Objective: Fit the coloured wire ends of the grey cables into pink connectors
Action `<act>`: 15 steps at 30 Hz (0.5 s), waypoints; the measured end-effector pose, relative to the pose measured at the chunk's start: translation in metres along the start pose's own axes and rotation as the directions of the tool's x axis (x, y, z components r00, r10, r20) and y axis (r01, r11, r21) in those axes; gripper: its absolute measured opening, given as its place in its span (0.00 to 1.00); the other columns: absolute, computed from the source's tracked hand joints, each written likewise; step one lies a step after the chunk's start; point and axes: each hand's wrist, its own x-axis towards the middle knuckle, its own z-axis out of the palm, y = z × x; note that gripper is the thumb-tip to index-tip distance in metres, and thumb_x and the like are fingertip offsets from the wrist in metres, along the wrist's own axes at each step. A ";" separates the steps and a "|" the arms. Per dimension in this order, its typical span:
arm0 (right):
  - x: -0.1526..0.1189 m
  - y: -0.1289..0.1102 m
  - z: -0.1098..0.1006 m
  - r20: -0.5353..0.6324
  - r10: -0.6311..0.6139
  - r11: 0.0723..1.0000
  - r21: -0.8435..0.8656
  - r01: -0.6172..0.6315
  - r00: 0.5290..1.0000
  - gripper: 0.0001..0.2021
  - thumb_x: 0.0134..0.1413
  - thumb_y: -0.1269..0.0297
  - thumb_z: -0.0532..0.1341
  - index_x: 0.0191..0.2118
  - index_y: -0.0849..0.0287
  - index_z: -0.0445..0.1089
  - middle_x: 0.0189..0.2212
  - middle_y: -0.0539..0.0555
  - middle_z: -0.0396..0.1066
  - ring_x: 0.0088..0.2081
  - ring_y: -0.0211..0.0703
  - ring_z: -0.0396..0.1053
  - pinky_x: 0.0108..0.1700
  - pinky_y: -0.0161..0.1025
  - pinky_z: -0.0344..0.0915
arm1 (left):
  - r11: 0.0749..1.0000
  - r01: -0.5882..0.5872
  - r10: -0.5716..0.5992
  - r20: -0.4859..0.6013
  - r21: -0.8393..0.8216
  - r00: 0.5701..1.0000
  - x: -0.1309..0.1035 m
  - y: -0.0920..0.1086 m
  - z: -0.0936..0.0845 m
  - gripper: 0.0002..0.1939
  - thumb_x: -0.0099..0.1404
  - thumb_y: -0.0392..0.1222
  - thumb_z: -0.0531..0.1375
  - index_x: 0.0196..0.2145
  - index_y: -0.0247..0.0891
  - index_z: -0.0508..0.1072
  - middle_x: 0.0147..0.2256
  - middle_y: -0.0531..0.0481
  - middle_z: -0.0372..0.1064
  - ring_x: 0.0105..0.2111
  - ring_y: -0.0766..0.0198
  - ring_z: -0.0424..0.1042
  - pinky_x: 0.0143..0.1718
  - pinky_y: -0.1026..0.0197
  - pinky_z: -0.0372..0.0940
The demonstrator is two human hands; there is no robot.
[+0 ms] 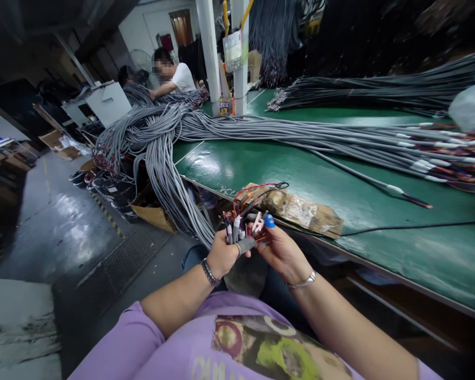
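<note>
My left hand (224,255) is closed around the ends of several grey cables (178,184), whose long lengths run back up over the table's corner. White-sleeved tips and thin coloured wires (231,217) stick up out of this fist, and the thumb has a grey wrap. Close beside it, my right hand (283,252) has its fingers bent in at the wire ends, with a blue cover on one fingertip. Thin red and orange wires show between the two hands. The right fingertips are partly hidden, so what exactly they pinch is unclear.
A wooden block wrapped in clear tape (301,211) lies at the edge of the green table (380,232), with red and black leads on it. More grey cable bundles (301,134) stretch across the table. White posts (209,58) rise behind. A co-worker (182,77) handles cables at the far end.
</note>
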 end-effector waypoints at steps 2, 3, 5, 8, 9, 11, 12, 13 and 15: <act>0.001 0.000 0.000 -0.021 -0.007 1.000 0.011 0.007 1.000 0.17 0.43 0.47 0.68 0.28 0.58 0.73 0.22 0.51 0.73 0.22 0.42 0.67 0.26 0.41 0.66 | 1.000 -0.002 0.002 -0.004 -0.001 1.000 0.000 -0.001 0.000 0.18 0.50 0.50 0.68 0.18 0.33 0.70 0.16 0.52 0.66 0.18 0.70 0.63 0.23 0.64 0.56; 0.001 0.000 0.001 -0.031 -0.011 1.000 0.015 0.012 0.999 0.17 0.43 0.47 0.68 0.28 0.58 0.74 0.22 0.51 0.72 0.22 0.42 0.67 0.26 0.41 0.66 | 1.000 -0.003 0.003 -0.003 -0.004 1.000 0.000 -0.001 -0.001 0.18 0.50 0.50 0.68 0.18 0.33 0.70 0.16 0.52 0.67 0.18 0.70 0.63 0.24 0.64 0.56; 0.001 0.001 0.002 -0.036 -0.018 1.000 0.019 0.018 0.999 0.18 0.43 0.46 0.68 0.27 0.58 0.73 0.21 0.51 0.72 0.22 0.42 0.66 0.25 0.41 0.66 | 1.000 0.000 0.000 -0.001 -0.009 1.000 0.000 0.000 0.000 0.18 0.50 0.50 0.68 0.18 0.33 0.69 0.16 0.52 0.66 0.18 0.70 0.63 0.23 0.64 0.57; 0.000 0.002 0.002 -0.007 -0.007 1.000 0.019 0.007 1.000 0.18 0.45 0.45 0.66 0.27 0.57 0.72 0.21 0.51 0.72 0.21 0.41 0.66 0.26 0.41 0.66 | 1.000 0.010 -0.010 -0.003 -0.018 1.000 0.000 0.001 0.001 0.18 0.49 0.51 0.68 0.18 0.33 0.69 0.16 0.53 0.66 0.18 0.70 0.63 0.23 0.65 0.57; 0.000 0.002 0.002 0.007 0.002 1.000 0.021 -0.002 1.000 0.19 0.45 0.44 0.65 0.27 0.58 0.71 0.21 0.51 0.72 0.21 0.41 0.66 0.26 0.41 0.67 | 1.000 0.010 -0.010 -0.005 -0.020 1.000 0.000 0.002 0.001 0.19 0.48 0.51 0.68 0.18 0.34 0.69 0.16 0.53 0.66 0.18 0.70 0.63 0.23 0.65 0.57; -0.001 0.002 0.000 0.027 0.022 0.999 0.030 -0.022 0.999 0.20 0.46 0.43 0.64 0.28 0.57 0.71 0.23 0.51 0.72 0.22 0.41 0.66 0.25 0.40 0.67 | 1.000 0.006 -0.007 -0.012 -0.022 1.000 -0.001 0.003 0.001 0.19 0.49 0.51 0.68 0.18 0.33 0.69 0.16 0.53 0.66 0.18 0.70 0.63 0.23 0.64 0.57; -0.002 0.001 -0.001 0.032 0.033 0.999 0.035 -0.034 0.999 0.20 0.46 0.42 0.63 0.29 0.57 0.71 0.24 0.51 0.73 0.23 0.42 0.67 0.25 0.40 0.67 | 1.000 0.003 -0.003 -0.016 -0.020 1.000 -0.002 0.003 0.001 0.18 0.49 0.51 0.68 0.18 0.33 0.69 0.16 0.52 0.66 0.18 0.70 0.64 0.23 0.64 0.58; -0.002 0.000 -0.003 0.030 0.042 0.998 0.042 -0.043 0.999 0.21 0.46 0.41 0.62 0.29 0.56 0.71 0.26 0.52 0.73 0.24 0.42 0.68 0.25 0.40 0.67 | 1.000 0.000 0.000 -0.022 -0.020 1.000 -0.002 0.003 0.000 0.18 0.49 0.50 0.69 0.18 0.33 0.69 0.16 0.52 0.66 0.18 0.69 0.64 0.24 0.64 0.58; -0.003 -0.003 -0.005 0.024 0.064 0.997 0.049 -0.065 0.998 0.23 0.48 0.38 0.60 0.31 0.56 0.71 0.28 0.53 0.74 0.26 0.41 0.69 0.27 0.39 0.68 | 1.000 -0.005 0.004 -0.031 -0.024 1.000 -0.005 0.002 -0.001 0.18 0.48 0.49 0.69 0.18 0.33 0.69 0.16 0.52 0.67 0.18 0.69 0.65 0.24 0.64 0.60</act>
